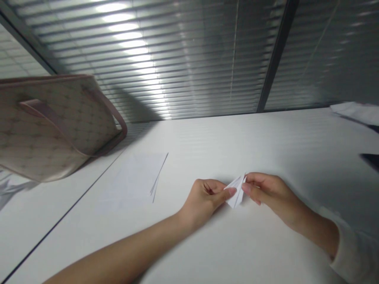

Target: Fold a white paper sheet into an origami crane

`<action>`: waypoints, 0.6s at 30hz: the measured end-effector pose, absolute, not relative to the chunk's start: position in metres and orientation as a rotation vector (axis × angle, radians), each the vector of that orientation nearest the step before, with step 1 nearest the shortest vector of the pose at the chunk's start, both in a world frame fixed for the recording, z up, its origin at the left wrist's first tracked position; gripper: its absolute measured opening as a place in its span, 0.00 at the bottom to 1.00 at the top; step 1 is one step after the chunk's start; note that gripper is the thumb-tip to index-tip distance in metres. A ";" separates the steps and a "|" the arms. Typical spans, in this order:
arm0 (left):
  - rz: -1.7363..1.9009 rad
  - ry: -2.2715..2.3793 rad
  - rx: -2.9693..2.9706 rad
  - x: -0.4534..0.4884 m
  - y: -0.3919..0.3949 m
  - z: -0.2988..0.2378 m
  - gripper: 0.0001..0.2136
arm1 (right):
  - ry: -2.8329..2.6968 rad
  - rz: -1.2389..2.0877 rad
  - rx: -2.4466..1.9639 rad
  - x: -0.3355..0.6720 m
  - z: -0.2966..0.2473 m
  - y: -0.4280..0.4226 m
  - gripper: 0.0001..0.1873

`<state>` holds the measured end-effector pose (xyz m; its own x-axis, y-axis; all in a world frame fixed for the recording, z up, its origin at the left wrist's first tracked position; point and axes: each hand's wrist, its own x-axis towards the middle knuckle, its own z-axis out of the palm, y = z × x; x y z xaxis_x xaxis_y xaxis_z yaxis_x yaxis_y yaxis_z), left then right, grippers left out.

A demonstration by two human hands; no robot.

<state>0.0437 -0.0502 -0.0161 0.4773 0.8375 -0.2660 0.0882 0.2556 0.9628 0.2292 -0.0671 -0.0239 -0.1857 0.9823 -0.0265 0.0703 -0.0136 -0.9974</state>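
Note:
Between my hands is a small folded piece of white paper [234, 199], pointed at the top and bottom, with creases running down it. My left hand [204, 199] pinches its left side, thumb on the front face and fingers behind. On the other side, my right hand [268, 191] grips the right edge near the upper tip between thumb and fingers. The paper is just above or touching the white table [189, 252]; I cannot tell which. Some of the fingertips are hidden behind the paper.
A stack of white paper sheets [133, 177] lies to the left of my hands. Behind it stands a light patterned handbag [59, 126] with pinkish straps. Crumpled white material [355, 110] and a dark object [370, 161] are at the right edge. Window blinds [192, 59] rise behind the table.

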 end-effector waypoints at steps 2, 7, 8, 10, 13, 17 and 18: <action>0.647 0.959 1.223 0.045 -0.049 -0.015 0.18 | -1.382 1.275 -1.199 0.225 -0.025 -0.064 0.18; 0.684 0.991 1.227 0.043 -0.040 -0.016 0.16 | -1.341 1.184 -1.161 0.218 -0.027 -0.057 0.19; 0.682 0.991 1.240 0.041 -0.038 -0.016 0.16 | -1.350 1.193 -1.154 0.217 -0.026 -0.056 0.19; 0.664 0.970 1.259 0.039 -0.035 -0.016 0.16 | -1.371 1.229 -1.133 0.217 -0.026 -0.056 0.19; 0.616 0.928 1.273 0.036 -0.032 -0.015 0.16 | -1.402 1.335 -1.020 0.220 -0.026 -0.057 0.19; 0.594 0.940 1.275 0.035 -0.028 -0.014 0.18 | -1.400 1.381 -0.914 0.223 -0.028 -0.059 0.17; 0.637 0.955 1.286 0.036 -0.027 -0.014 0.19 | -1.400 1.382 -0.906 0.223 -0.029 -0.060 0.15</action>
